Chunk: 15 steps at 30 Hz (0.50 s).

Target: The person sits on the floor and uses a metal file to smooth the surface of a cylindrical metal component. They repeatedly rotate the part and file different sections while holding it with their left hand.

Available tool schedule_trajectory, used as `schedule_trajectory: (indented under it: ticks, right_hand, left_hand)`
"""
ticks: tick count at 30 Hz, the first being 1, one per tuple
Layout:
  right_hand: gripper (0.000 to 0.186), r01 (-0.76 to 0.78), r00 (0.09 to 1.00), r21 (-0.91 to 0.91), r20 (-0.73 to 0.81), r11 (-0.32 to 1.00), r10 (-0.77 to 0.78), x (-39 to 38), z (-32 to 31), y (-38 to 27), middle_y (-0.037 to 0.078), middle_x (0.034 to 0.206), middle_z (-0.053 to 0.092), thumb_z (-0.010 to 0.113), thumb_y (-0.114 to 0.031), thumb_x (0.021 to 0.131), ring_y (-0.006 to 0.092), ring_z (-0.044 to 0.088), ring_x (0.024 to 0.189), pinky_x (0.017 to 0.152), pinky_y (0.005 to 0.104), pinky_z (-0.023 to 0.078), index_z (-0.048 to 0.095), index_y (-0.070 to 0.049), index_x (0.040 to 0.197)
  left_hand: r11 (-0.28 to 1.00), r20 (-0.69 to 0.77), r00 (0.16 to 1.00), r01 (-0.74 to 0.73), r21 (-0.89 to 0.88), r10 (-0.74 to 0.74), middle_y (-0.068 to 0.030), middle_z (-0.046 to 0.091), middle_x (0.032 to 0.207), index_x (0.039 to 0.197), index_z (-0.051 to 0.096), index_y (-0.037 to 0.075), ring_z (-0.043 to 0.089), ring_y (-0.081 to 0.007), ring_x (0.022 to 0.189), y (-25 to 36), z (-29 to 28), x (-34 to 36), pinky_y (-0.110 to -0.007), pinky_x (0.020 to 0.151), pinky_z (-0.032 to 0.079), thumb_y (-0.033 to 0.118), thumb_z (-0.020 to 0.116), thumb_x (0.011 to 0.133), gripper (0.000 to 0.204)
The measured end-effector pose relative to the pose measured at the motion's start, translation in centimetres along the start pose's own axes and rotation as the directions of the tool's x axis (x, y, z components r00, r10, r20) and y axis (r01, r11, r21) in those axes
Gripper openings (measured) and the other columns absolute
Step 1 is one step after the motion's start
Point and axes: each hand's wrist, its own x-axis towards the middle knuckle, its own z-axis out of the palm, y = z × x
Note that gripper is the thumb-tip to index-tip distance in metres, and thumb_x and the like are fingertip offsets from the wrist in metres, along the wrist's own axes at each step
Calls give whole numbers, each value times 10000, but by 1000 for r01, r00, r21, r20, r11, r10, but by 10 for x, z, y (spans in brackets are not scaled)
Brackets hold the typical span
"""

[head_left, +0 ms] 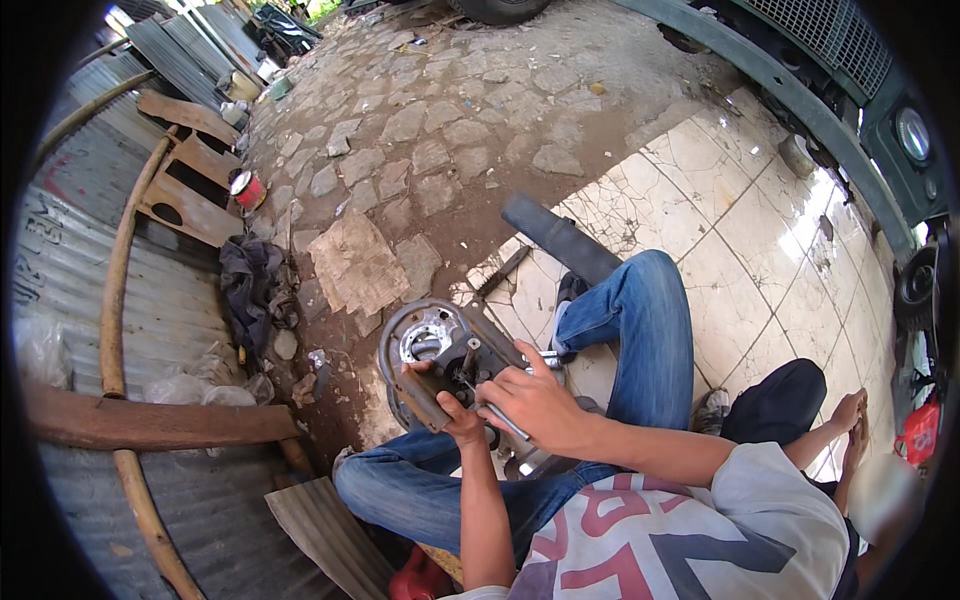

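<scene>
Between my bent legs lies a greasy round metal vehicle part (388, 352) with a bright ring in its middle. My left hand (463, 420) is closed on a curved brown metal piece that looks like a brake shoe (425, 402), at the near side of the round part. My right hand (540, 405) is closed around a slim silver metal rod tool (508, 424), whose shaft sticks out below the fingers. Its far end is hidden among the dark parts beside the shoe. A short upright stud (472, 350) rises just beyond my hands.
A dark flat bar (562, 238) and a long dark tool (503, 270) lie beyond my right foot. Cardboard (357, 262) lies on the stone ground. Corrugated sheets and a wooden plank (160, 418) stand left. Another person's hands (850, 420) and a green vehicle (850, 120) are right.
</scene>
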Motion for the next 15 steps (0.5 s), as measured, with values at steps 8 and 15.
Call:
schedule_trajectory:
  ticks: [8,15]
  right_hand:
    - [175,57,993,-15,105,998,-55,1,-7,2,37,790,647,702,-192,850,221,631,907,1155,588,289,582,-93,930]
    - [151,0,999,141,45,990,-7,3,-5,20,49,825,652,685,-184,871,239,628,950,1175,583,233,595,-81,935]
  left_hand:
    - [998,23,1000,-19,66,18,-150,470,1222,1441,318,-80,466,-270,1172,2,-11,2,-421,1075,337,371,443,998,645]
    - [980,158,987,-19,199,-13,-144,464,1195,1439,329,-64,457,-253,1143,17,-2,11,-398,1048,341,383,460,1004,637]
